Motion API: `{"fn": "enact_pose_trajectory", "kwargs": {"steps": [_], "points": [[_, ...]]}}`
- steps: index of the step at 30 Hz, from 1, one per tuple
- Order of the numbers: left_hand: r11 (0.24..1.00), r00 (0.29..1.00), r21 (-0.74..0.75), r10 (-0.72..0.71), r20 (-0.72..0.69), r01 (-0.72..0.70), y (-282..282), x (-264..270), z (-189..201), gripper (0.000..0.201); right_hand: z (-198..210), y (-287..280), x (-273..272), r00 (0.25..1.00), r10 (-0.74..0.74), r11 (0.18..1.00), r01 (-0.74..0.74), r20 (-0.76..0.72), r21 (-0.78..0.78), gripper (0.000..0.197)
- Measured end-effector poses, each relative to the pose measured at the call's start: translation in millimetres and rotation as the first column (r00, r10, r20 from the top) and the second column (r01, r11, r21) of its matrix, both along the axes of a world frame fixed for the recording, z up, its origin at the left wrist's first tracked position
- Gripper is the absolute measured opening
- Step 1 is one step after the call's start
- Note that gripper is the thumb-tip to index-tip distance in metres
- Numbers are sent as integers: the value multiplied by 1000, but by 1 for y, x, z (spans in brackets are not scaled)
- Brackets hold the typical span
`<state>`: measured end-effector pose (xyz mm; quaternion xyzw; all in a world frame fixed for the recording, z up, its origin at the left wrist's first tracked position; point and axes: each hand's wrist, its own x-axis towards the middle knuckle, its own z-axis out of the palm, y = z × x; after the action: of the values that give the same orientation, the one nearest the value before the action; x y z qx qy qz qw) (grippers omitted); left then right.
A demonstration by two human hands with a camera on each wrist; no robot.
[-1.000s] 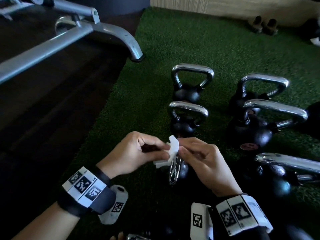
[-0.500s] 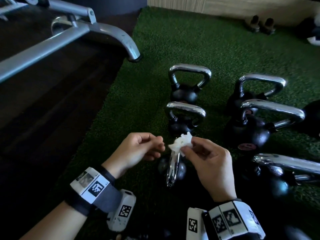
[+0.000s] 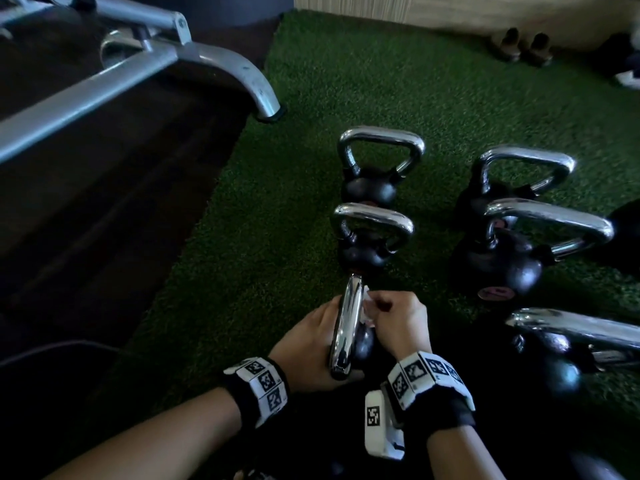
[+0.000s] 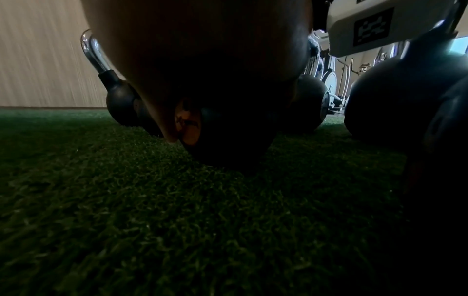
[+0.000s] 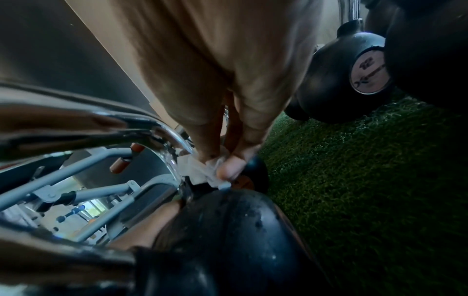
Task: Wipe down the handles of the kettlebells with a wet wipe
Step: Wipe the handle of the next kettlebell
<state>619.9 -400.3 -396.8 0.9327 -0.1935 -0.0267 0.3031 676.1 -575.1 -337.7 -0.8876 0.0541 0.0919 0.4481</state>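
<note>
Green turf (image 3: 346, 81) is carrying the kettlebells; the left hand (image 3: 311, 344) is probably steadying the nearest handle (image 3: 346, 323), the right hand (image 3: 398, 323) pinching the wet wipe (image 5: 210, 170) against it. Five other handles are waiting.

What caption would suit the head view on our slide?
Right hand presses a wet wipe against the nearest kettlebell's chrome handle while the left hand steadies it.

Kettlebells (image 3: 375, 233) stand in two rows on the turf (image 3: 346, 81), bench frame (image 3: 138, 71) to their left.
</note>
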Motion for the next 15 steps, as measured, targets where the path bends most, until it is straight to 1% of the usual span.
{"fn": "enact_pose_trajectory", "kwargs": {"steps": [3, 5, 9, 10, 12, 14, 15], "points": [[996, 1000, -90, 8, 6, -7, 0, -2, 8, 111, 4, 2, 0, 992, -37, 999, 32, 123, 44, 17], [992, 1000, -125, 3, -14, -5, 2, -3, 12, 110, 3, 4, 1, 984, -49, 998, 40, 169, 55, 20], [995, 999, -102, -5, -41, 1, 5, -1, 11, 110, -3, 1, 6, 998, 9, 998, -13, 69, 57, 24], [995, 999, -97, 1, -54, -6, 5, 0, 10, 110, -3, 1, 9, 996, 25, 998, -29, 81, 50, 25], [996, 997, -90, 20, -76, -27, 7, 4, 8, 112, 0, 2, 11, 980, 19, 998, -31, 199, 56, 23], [994, 993, -98, 35, -116, -47, 9, 5, 11, 114, 4, 7, 7, 926, 9, 997, -39, 377, 71, 19], [991, 988, -115, 49, -145, -66, 11, 6, 12, 114, 5, 9, 5, 891, 31, 995, -69, 452, 68, 19]]}}
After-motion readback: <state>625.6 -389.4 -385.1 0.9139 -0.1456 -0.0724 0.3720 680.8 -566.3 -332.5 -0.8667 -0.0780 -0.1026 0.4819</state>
